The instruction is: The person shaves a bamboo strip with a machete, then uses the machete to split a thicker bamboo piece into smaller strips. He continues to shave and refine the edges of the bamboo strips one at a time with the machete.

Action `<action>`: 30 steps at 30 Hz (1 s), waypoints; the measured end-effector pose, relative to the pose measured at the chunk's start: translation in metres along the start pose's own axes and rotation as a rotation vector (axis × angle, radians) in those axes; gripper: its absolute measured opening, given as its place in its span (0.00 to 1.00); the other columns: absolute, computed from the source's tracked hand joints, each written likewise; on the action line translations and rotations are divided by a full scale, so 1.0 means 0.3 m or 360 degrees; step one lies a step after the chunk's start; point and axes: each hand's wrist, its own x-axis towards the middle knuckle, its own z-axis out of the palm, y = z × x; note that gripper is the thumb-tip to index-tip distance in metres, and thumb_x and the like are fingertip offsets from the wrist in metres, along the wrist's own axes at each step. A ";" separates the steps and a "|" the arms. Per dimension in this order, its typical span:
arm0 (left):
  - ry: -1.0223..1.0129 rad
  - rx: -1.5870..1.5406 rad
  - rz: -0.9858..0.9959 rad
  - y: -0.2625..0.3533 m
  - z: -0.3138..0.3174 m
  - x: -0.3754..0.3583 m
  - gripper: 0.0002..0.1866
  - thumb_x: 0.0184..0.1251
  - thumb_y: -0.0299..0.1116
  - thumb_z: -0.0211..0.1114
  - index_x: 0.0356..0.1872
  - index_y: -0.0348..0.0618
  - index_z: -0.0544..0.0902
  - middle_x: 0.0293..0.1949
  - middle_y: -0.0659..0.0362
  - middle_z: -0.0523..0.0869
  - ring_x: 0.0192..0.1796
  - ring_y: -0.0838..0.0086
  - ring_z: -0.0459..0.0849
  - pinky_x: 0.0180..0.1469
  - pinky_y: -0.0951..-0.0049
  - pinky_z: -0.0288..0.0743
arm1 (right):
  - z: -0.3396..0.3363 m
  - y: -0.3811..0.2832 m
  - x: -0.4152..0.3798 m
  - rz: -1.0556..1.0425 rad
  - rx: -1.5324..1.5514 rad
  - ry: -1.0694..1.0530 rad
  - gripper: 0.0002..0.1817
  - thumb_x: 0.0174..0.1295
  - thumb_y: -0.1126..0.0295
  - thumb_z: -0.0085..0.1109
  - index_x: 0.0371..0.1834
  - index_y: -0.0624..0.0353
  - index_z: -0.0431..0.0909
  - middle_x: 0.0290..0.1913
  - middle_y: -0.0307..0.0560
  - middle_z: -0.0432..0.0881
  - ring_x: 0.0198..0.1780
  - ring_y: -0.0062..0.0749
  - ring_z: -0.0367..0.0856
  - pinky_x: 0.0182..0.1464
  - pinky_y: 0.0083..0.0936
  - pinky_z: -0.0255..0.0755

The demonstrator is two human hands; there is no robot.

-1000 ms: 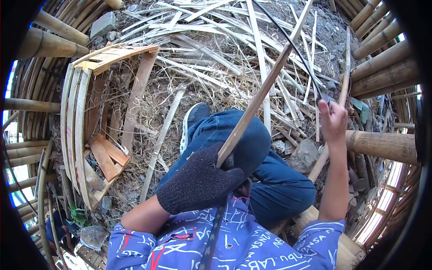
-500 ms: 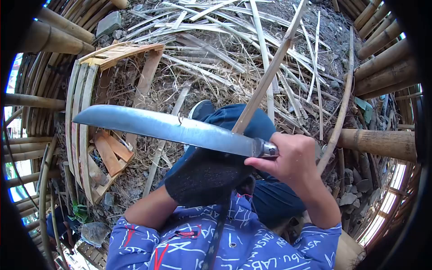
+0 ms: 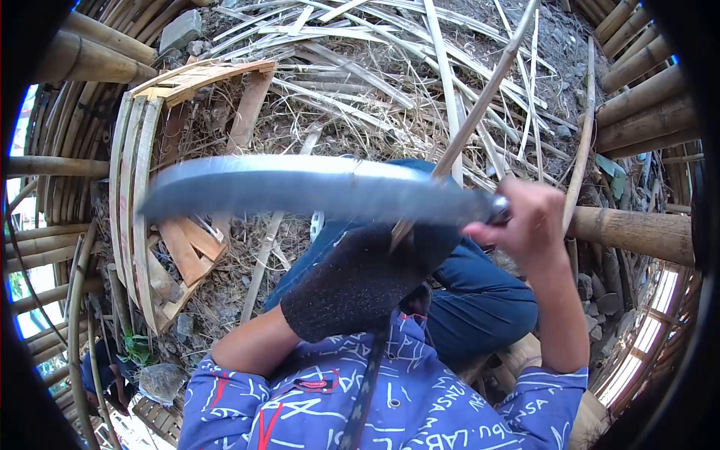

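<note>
My right hand (image 3: 529,221) is wrapped round the handle of a large machete (image 3: 300,191). Its broad blade, smeared by motion, points left and crosses in front of my left hand and my lap. On my left hand (image 3: 367,281) is a black knitted glove, the fingers partly hidden below the blade. A long bamboo strip (image 3: 484,97) slants from the upper right down behind the blade, and its lower end shows at the gloved hand, which is closed on it.
Split bamboo strips (image 3: 360,34) litter the ground ahead. At the left stands a slatted wooden crate (image 3: 139,202) with short wood pieces (image 3: 184,251) in it. Bamboo poles (image 3: 637,236) wall both sides. A grey block (image 3: 180,30) lies at the upper left. Another person (image 3: 105,375) is partly visible lower left.
My right hand has moved up and to the right with the machete, whose blade is now blurred. The bamboo strip's upper end has shifted to the right.
</note>
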 end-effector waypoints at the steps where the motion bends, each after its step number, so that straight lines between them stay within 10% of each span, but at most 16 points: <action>1: 0.0112 -0.0288 -0.0052 -0.006 -0.009 0.013 0.15 0.61 0.30 0.59 0.50 0.43 0.78 0.45 0.53 0.82 0.45 0.61 0.83 0.46 0.65 0.77 | 0.008 0.028 0.000 0.0129 0.0020 0.0026 0.41 0.39 0.23 0.57 0.10 0.56 0.64 0.09 0.44 0.67 0.12 0.39 0.72 0.17 0.31 0.66; 3: 0.0100 -0.1113 -0.0432 0.016 -0.076 0.022 0.22 0.58 0.29 0.63 0.55 0.43 0.76 0.48 0.51 0.81 0.49 0.62 0.82 0.53 0.66 0.76 | 0.008 0.036 0.014 0.0089 -0.0050 0.0028 0.41 0.39 0.23 0.57 0.10 0.57 0.64 0.09 0.44 0.67 0.13 0.39 0.72 0.18 0.32 0.66; 16: 0.0302 -0.1280 -0.0242 0.001 -0.046 0.040 0.24 0.57 0.28 0.66 0.57 0.43 0.76 0.46 0.52 0.84 0.45 0.68 0.84 0.49 0.69 0.77 | 0.015 0.099 0.044 -0.0026 -0.0080 0.0060 0.44 0.39 0.18 0.49 0.12 0.57 0.66 0.10 0.42 0.67 0.14 0.34 0.73 0.19 0.29 0.67; 17: 0.0104 -0.1575 -0.0709 0.038 -0.112 0.041 0.21 0.55 0.29 0.68 0.52 0.41 0.77 0.41 0.54 0.84 0.39 0.70 0.83 0.45 0.70 0.77 | 0.016 0.103 0.048 -0.0026 -0.0065 0.0062 0.44 0.40 0.18 0.48 0.12 0.57 0.67 0.11 0.42 0.68 0.14 0.34 0.74 0.19 0.29 0.68; 18: -0.0109 -0.1846 -0.1183 0.058 -0.155 0.040 0.19 0.54 0.31 0.69 0.48 0.40 0.79 0.35 0.55 0.84 0.34 0.73 0.82 0.40 0.71 0.76 | 0.018 0.130 0.043 0.0085 -0.0095 0.0071 0.43 0.42 0.19 0.48 0.12 0.57 0.68 0.11 0.41 0.69 0.15 0.34 0.75 0.20 0.30 0.69; 22: -0.0144 -0.1175 -0.1234 0.058 -0.177 0.015 0.15 0.50 0.35 0.71 0.36 0.40 0.78 0.25 0.58 0.79 0.27 0.75 0.77 0.33 0.71 0.73 | -0.029 0.378 0.045 0.0806 -0.0047 -0.0016 0.40 0.53 0.27 0.48 0.14 0.59 0.73 0.14 0.46 0.75 0.19 0.37 0.77 0.25 0.33 0.68; 30: -0.0182 -0.1503 -0.1081 -0.011 -0.205 0.035 0.17 0.51 0.40 0.72 0.33 0.41 0.77 0.25 0.64 0.77 0.29 0.77 0.75 0.34 0.73 0.70 | 0.106 0.401 -0.100 0.1026 0.0635 0.0150 0.38 0.56 0.27 0.44 0.15 0.55 0.68 0.12 0.33 0.67 0.14 0.17 0.67 0.17 0.18 0.59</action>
